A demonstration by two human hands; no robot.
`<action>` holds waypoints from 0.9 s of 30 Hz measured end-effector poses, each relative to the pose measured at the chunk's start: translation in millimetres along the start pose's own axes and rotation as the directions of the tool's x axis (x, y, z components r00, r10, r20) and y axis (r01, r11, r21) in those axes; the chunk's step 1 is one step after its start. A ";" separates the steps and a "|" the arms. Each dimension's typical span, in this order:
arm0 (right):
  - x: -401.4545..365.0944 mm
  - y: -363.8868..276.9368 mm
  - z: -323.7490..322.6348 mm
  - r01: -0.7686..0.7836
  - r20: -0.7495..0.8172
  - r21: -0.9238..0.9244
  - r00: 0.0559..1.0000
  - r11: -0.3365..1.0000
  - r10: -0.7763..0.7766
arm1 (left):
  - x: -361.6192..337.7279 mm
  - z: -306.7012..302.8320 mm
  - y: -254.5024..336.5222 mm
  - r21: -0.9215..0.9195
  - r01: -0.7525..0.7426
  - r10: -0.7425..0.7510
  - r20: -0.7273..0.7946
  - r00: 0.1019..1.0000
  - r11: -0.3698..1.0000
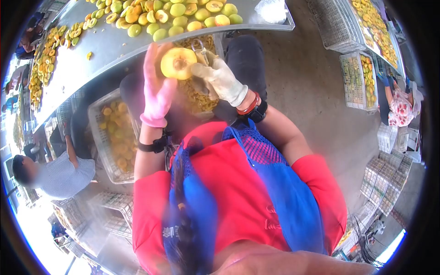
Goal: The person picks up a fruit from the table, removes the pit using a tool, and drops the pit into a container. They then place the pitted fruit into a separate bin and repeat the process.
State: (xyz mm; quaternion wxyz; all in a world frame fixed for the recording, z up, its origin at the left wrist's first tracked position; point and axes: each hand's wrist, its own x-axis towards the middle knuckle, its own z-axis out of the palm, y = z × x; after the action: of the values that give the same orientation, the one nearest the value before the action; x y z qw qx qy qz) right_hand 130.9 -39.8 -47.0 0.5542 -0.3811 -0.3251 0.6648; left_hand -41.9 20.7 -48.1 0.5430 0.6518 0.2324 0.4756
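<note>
Yellow halved peach (178, 63), cut face toward the camera, is gripped by the pink-gloved left hand (158, 87) just below the steel table (110, 48) — the white-gloved right hand (221, 80) is closed around a metal looped tool (200, 46) just beside it.

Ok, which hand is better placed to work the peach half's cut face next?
Likely right: the right hand, white-gloved, holds a metal tool beside the peach half; the left hand is occupied gripping that fruit.
</note>
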 end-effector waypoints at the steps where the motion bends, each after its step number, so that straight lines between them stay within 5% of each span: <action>1: -0.1 1.2 4.2 -0.007 -0.005 -0.032 1.000 0.999 0.007 | -0.9 5.7 1.7 -0.171 0.080 -0.087 -0.032 0.996 0.982; 2: 1.1 2.6 8.5 -0.013 -0.011 -0.064 1.000 0.998 0.013 | 0.2 10.7 5.3 -0.076 0.126 -0.131 -0.062 0.989 0.989; 3: 6.7 13.2 7.9 0.164 -0.048 -0.216 0.983 0.962 -0.178 | 0.2 14.2 6.4 -0.095 0.137 -0.147 -0.102 0.984 0.986; 5: 20.2 39.7 -1.5 0.453 -0.032 -0.509 0.840 0.732 -0.542 | 2.2 18.7 6.3 -0.138 0.155 -0.179 -0.179 0.967 0.978; 6: 6.1 20.4 9.9 0.431 -0.031 -0.709 0.772 0.558 -0.635 | 0.6 17.3 1.3 -0.087 0.151 -0.167 -0.235 0.957 0.985; 9: -0.8 19.4 5.0 0.483 0.186 -0.805 0.757 0.344 -0.627 | -0.8 16.4 -2.0 -0.128 0.081 -0.107 -0.210 0.972 0.988; 13: -5.5 17.3 9.7 0.330 0.152 -0.898 0.854 0.292 -0.498 | -0.2 20.6 -1.2 -0.038 0.009 -0.016 -0.167 0.986 0.999; 19: -5.0 24.5 15.4 0.323 0.136 -0.876 0.877 0.357 -0.462 | 2.7 36.2 2.9 -0.250 0.068 -0.136 -0.269 0.953 0.966; 22: 0.6 35.3 8.4 0.371 0.216 -0.852 0.892 0.368 -0.398 | 3.4 35.7 -7.7 -0.084 0.064 -0.087 -0.317 0.944 0.994; 25: 2.2 33.2 8.0 0.441 0.278 -0.746 0.887 0.499 -0.369 | 4.4 35.5 -7.2 -0.112 0.103 -0.136 -0.348 0.928 0.988; 27: -3.3 21.4 11.4 0.269 0.188 -0.659 0.963 0.702 -0.192 | 3.5 31.0 -12.2 -0.208 0.096 -0.157 -0.304 0.939 0.974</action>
State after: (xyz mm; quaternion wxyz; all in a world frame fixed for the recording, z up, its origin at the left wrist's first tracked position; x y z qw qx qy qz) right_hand 110.9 -46.9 -59.1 0.4373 -0.4777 -0.6189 0.4445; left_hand -10.7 12.2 -56.9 0.5874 0.4953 0.3122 0.5587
